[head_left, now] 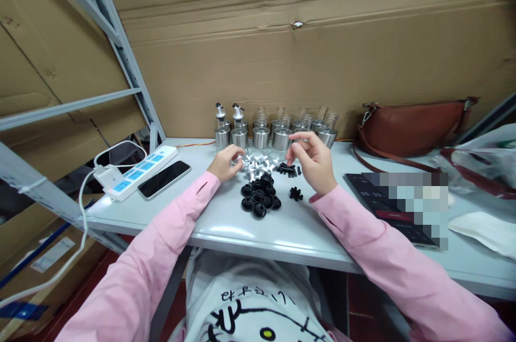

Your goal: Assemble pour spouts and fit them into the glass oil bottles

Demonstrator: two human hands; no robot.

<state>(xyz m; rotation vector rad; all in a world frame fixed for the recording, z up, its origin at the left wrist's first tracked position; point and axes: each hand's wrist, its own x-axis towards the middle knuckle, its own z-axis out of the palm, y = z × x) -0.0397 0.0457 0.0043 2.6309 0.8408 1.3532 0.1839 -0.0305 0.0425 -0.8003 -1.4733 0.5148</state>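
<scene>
My left hand [226, 163] is at the left edge of a heap of silver pourer parts [258, 168], its fingers curled together at one silver piece. My right hand [316, 162] hovers over small black stick-like parts [287, 170], with thumb and fingers drawn together; whatever they hold is too small to make out. Between the hands and nearer to me lies a pile of black ribbed stoppers [260, 197]. A little cluster of tiny black pieces [296, 193] lies to its right.
Glass bottles with steel sleeves [261, 137] stand in rows at the back; two carry pourers [238, 112]. On the left are a power strip [143, 172] and a phone [164, 179]. A large phone [387, 207], a brown bag [415, 129] and white tissue [484, 229] lie right.
</scene>
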